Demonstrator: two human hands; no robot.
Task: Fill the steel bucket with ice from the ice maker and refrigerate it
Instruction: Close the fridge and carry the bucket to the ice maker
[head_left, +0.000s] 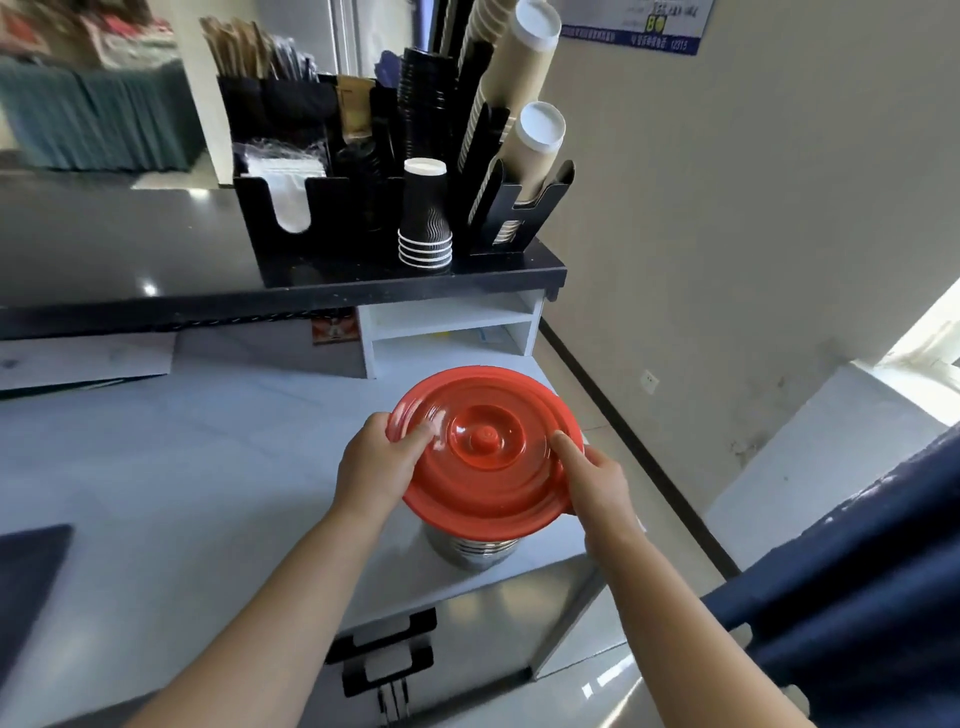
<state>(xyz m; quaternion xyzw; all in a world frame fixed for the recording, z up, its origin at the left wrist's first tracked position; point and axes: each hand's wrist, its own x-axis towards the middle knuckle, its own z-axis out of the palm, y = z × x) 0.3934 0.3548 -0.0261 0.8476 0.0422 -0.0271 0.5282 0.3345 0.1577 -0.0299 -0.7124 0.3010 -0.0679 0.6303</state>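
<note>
Left hand (374, 457) and right hand (597, 483) grip the red lid (483, 452) over the steel bucket (475, 551), at the bench's (208, 441) near right corner.

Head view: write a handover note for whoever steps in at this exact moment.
Hands: the left hand holds the lid by its left rim, thumb on top; the right hand holds the right rim the same way.
Things: the red lid is over the steel bucket, which stands on the counter near its front right corner. Whether the lid is seated cannot be told.
Done: unclear, since the lid hides whether there is ice inside.
Left: check for ice, fill if needed, then refrigerate the bucket.
</note>
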